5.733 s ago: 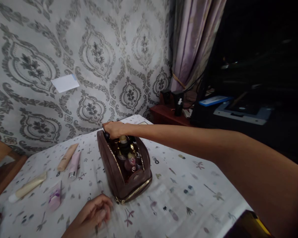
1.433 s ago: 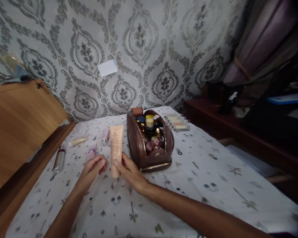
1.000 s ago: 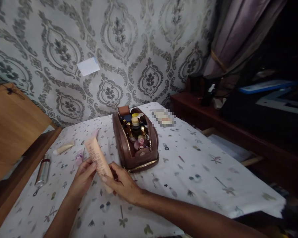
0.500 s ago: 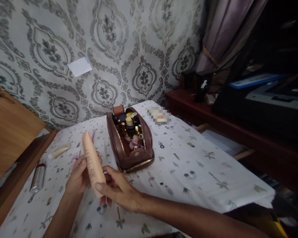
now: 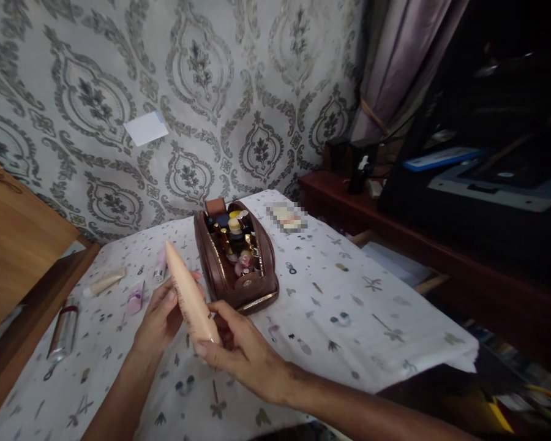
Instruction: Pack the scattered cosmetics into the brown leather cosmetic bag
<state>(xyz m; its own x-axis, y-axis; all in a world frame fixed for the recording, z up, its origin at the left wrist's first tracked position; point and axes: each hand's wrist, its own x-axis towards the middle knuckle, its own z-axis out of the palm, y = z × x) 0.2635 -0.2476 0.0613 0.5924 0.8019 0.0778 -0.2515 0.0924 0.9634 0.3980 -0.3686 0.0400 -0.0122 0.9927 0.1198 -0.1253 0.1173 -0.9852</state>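
Observation:
A peach-coloured tube (image 5: pixel 188 294) with small dark print is held between both hands, tilted, its narrow end pointing up and left. My left hand (image 5: pixel 160 318) grips its left side near the middle. My right hand (image 5: pixel 239 343) has its thumb and fingers around the lower end. Just behind the hands stands a brown bag (image 5: pixel 206 266), unzipped, with gold-capped items, a yellow lid and small bottles inside. Left of my left hand lie a purple-and-white tube (image 5: pixel 135 298) and a pale pink tube (image 5: pixel 160 266).
A beige tube (image 5: pixel 104 282) and a silver-and-red bottle (image 5: pixel 63 334) lie at the left of the patterned cloth (image 5: pixel 321 306). A blurred card (image 5: pixel 287 217) lies behind the bag. Wooden board (image 5: pixel 22 239) at left; dark red desk (image 5: pixel 321 187) with a black bottle (image 5: pixel 359 177) at right.
Both hands and the peach tube have shifted right, closer to the bag, and the tube leans more. The purple-and-white tube is now more fully visible. The whole view has shifted slightly.

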